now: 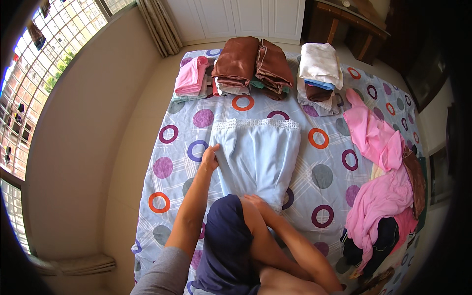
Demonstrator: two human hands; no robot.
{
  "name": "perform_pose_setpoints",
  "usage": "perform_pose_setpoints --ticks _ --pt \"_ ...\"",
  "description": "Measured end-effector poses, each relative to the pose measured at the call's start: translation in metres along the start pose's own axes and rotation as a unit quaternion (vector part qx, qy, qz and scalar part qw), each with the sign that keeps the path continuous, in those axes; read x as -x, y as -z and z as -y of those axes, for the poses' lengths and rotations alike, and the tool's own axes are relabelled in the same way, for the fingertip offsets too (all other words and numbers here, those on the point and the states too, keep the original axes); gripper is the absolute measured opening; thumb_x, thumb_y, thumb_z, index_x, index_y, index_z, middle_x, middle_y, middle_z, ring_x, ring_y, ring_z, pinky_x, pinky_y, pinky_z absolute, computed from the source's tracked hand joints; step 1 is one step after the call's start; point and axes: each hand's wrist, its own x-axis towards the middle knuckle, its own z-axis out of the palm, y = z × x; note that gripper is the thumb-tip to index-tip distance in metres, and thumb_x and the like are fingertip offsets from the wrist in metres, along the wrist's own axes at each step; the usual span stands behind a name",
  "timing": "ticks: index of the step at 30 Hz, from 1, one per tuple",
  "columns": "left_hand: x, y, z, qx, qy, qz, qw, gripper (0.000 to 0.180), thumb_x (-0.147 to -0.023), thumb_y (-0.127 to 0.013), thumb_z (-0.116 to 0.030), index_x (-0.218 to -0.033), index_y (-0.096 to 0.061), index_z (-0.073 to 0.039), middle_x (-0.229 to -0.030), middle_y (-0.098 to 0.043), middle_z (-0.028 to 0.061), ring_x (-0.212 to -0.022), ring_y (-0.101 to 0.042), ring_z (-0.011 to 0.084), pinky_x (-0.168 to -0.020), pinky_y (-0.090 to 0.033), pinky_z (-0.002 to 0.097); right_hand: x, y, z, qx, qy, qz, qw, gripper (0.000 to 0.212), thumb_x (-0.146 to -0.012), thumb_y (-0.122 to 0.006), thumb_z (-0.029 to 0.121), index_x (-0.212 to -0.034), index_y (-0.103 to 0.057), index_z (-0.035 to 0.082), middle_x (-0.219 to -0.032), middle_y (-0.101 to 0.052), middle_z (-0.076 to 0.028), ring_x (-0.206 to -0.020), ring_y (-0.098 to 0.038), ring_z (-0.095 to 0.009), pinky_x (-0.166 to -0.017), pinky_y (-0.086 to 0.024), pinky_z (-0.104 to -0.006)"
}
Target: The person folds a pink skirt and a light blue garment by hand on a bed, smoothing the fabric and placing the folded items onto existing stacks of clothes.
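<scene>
A light blue garment (258, 160) with a white lace band along its far edge lies spread on the bed in front of me. It looks like a skirt, though its lower part is partly hidden by my bent knee. My left hand (211, 157) is closed on the garment's left edge, thumb uppermost. Close to the near edge, my right hand (256, 201) rests on the cloth with its fingers stretched out to the left, beside my knee in dark blue shorts (223, 241).
Folded stacks line the bed's far side: pink cloths (191, 76), brown satiny cloths (237, 61) and a white-topped pile (321, 61). Loose pink clothes (376, 132) and dark ones (383, 238) heap along the right. The patterned bedsheet (322, 177) lies underneath.
</scene>
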Motion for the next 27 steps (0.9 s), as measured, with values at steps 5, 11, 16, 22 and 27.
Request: perform_pose_setpoints --ticks 5,11,16,22,27 --pt "-0.001 -0.054 0.004 -0.179 -0.143 -0.043 0.973 0.048 -0.071 -0.062 -0.033 -0.106 -0.049 -0.002 -0.083 -0.057 0.0068 -0.068 -0.054 0.0188 -0.054 -0.043 0.0283 0.022 -0.012 -0.035 0.047 -0.032 0.004 0.998 0.043 -0.080 -0.044 0.023 -0.119 -0.044 0.006 -0.124 -0.041 -0.012 -0.119 -0.032 -0.025 -0.100 -0.021 -0.0343" --pt "-0.007 -0.062 -0.031 -0.647 -0.305 -0.100 0.692 0.054 -0.064 -0.065 -0.043 -0.103 -0.057 -0.007 -0.085 -0.060 0.0161 -0.081 -0.057 0.0276 -0.078 -0.043 0.0354 0.010 -0.017 -0.030 0.072 0.002 0.024 0.997 0.041 -0.080 -0.042 0.021 -0.119 -0.042 0.006 -0.124 -0.040 -0.006 -0.119 -0.032 -0.021 -0.100 -0.021 -0.0333" --pt "-0.033 -0.057 -0.026 -0.505 -0.315 -0.083 0.799 0.037 -0.067 -0.062 -0.037 -0.087 -0.064 -0.007 -0.077 -0.061 0.0134 -0.069 -0.057 0.0234 -0.066 -0.044 0.0334 0.015 -0.015 -0.038 0.036 0.032 -0.024 0.999 0.039 -0.077 -0.046 0.017 -0.114 -0.045 0.006 -0.117 -0.045 -0.008 -0.114 -0.037 -0.023 -0.097 -0.025 -0.0334" --pt "-0.047 -0.009 -0.029 -0.293 -0.231 -0.134 0.918 0.036 -0.068 -0.062 -0.019 -0.096 -0.057 0.002 -0.088 -0.058 0.0094 -0.070 -0.054 0.0164 -0.056 -0.043 0.0294 0.005 -0.007 -0.031 -0.080 0.074 -0.053 0.993 0.029 -0.072 -0.052 0.013 -0.100 -0.052 0.005 -0.102 -0.052 -0.009 -0.100 -0.045 -0.025 -0.089 -0.033 -0.0324" --pt "-0.039 0.022 -0.060 -0.550 -0.333 -0.227 0.731 0.029 -0.077 -0.053 -0.020 -0.097 -0.056 0.001 -0.088 -0.059 0.0159 -0.076 -0.056 0.0252 -0.064 -0.045 0.0328 -0.006 0.015 0.001 -0.120 -0.024 0.044 0.991 0.038 -0.078 -0.050 0.009 -0.115 -0.047 0.004 -0.120 -0.046 -0.012 -0.113 -0.040 -0.025 -0.093 -0.032 -0.0317"
